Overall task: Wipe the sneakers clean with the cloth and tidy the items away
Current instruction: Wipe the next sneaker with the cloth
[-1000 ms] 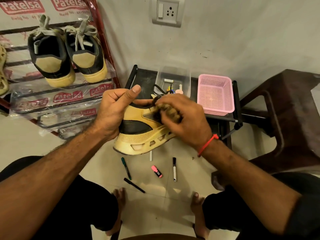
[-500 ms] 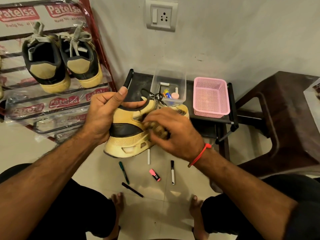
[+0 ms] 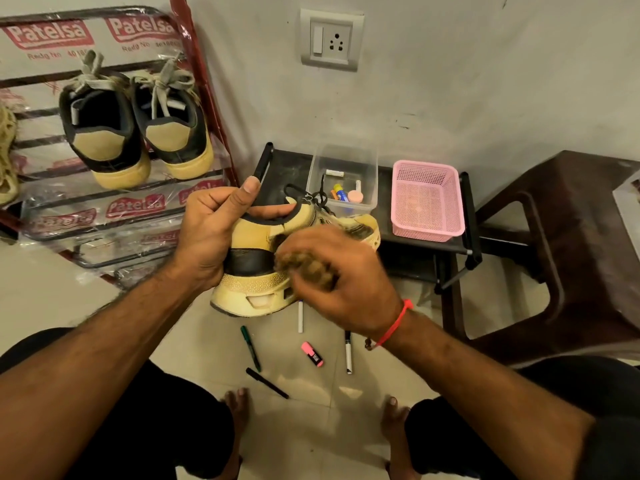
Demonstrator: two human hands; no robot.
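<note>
A yellow and black sneaker (image 3: 254,285) is held in the air in front of me, heel toward me. My left hand (image 3: 211,233) grips its heel collar, thumb up. My right hand (image 3: 346,289) holds a bunched brownish cloth (image 3: 306,268) pressed against the sneaker's side; the hand is motion-blurred. Two more yellow and black sneakers (image 3: 138,126) stand on the shoe rack at the left. Several pens lie on the floor below: a green pen (image 3: 250,348), a black pen (image 3: 266,382), two white markers (image 3: 348,351) and a pink highlighter (image 3: 312,354).
A red shoe rack (image 3: 214,109) wrapped in plastic stands at left. A low black stand (image 3: 464,209) carries a clear box (image 3: 343,178) of small items and an empty pink basket (image 3: 427,202). A brown plastic chair (image 3: 568,244) is at right. My bare feet rest on the tiled floor.
My right hand has slid the cloth down and toward me along the sneaker's side, from near the laces to the sole. The left hand keeps its grip.
</note>
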